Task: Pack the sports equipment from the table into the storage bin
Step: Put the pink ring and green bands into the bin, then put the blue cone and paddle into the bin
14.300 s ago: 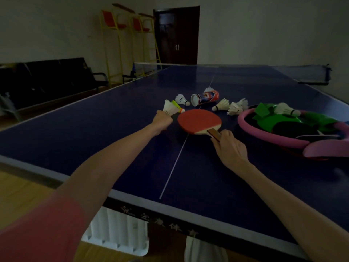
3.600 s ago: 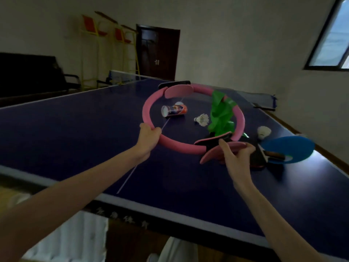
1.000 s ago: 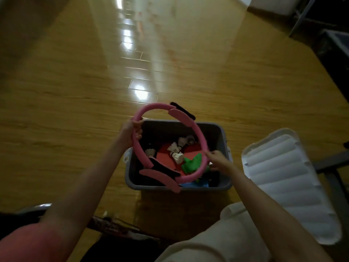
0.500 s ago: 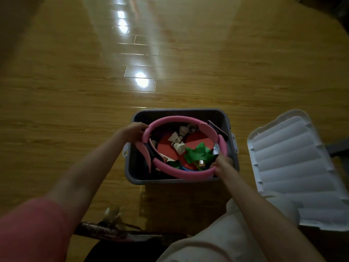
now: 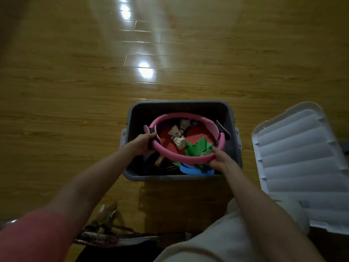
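floor (image 5: 75,91): glossy yellow-brown wood planks, bright light glare at top centre
lid (image 5: 302,163): white, ribbed, lying on floor, right of frame

Glossy wooden plank floor (image 5: 75,87) with bright light reflections. Standing directly on it: a grey storage bin (image 5: 229,110), open-topped; just to its right, apart, a white ribbed lid (image 5: 298,159) lying underside up.

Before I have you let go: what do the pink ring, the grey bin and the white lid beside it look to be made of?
Pink ring: a matte, foam-like cover with no glare; its core is hidden. The left hand and right hand both grip it. Grey bin: apparently moulded plastic, with a dull, smooth rim. White ribbed lid: likely plastic too, its pressed ridges catching a faint sheen.
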